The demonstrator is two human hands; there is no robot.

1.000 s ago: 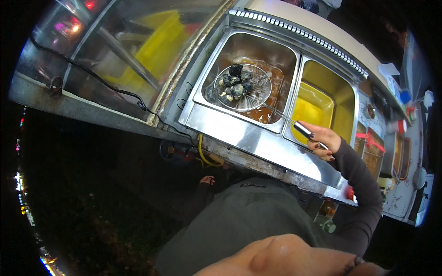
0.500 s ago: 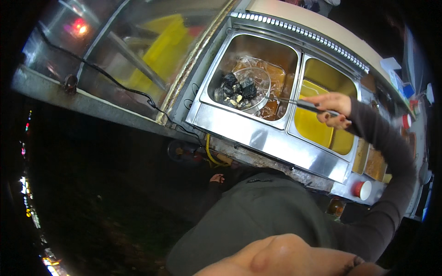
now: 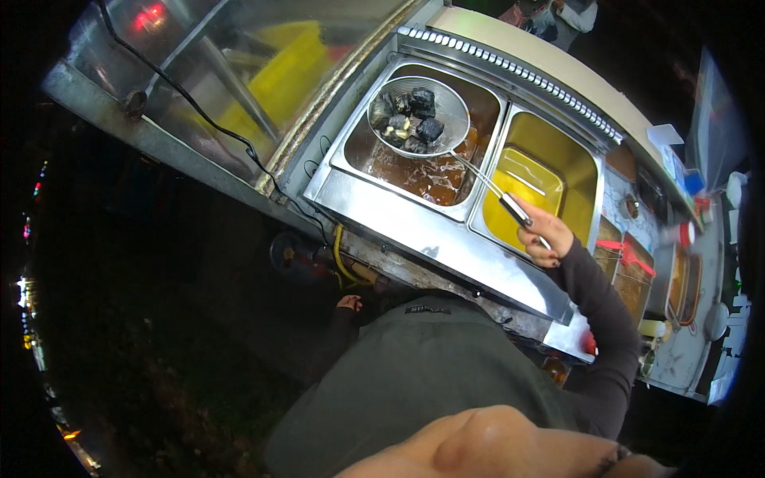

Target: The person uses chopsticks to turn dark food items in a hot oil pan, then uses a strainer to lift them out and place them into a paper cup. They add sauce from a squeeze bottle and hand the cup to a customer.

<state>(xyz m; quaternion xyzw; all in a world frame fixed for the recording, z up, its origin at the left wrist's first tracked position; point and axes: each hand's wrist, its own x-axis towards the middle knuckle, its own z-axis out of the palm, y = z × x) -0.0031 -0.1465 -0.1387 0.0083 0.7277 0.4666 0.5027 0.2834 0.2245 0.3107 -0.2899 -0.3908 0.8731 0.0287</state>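
Observation:
My right hand [image 3: 546,231] is closed round the handle of a wire-mesh skimmer [image 3: 456,99]. The skimmer's round basket is raised over the left fryer tank [image 3: 374,177], where brown oil [image 3: 430,185] bubbles. Several black, cube-like food chunks [image 3: 429,129] lie in the mesh, with small pale bits [image 3: 398,130] among them. Beneath the handle is the right fryer tank [image 3: 586,171], with calm yellow oil [image 3: 522,179]. Low by the fryer's front, near a yellow hose [image 3: 339,255], my left hand [image 3: 349,303] hangs open and small in view; it appears to hold nothing.
A vented metal strip [image 3: 510,76] runs behind the tanks. To the right are metal trays [image 3: 633,279], red tongs [image 3: 629,256] and a red-and-white container [image 3: 681,234]. Left stands a clear panel with a black cable [image 3: 203,111]. A person [image 3: 570,16] shows at the far top.
The skimmer has come up out of the brown oil with the black chunks in it. My right hand has moved nearer and slightly left. The whole view has shifted a little.

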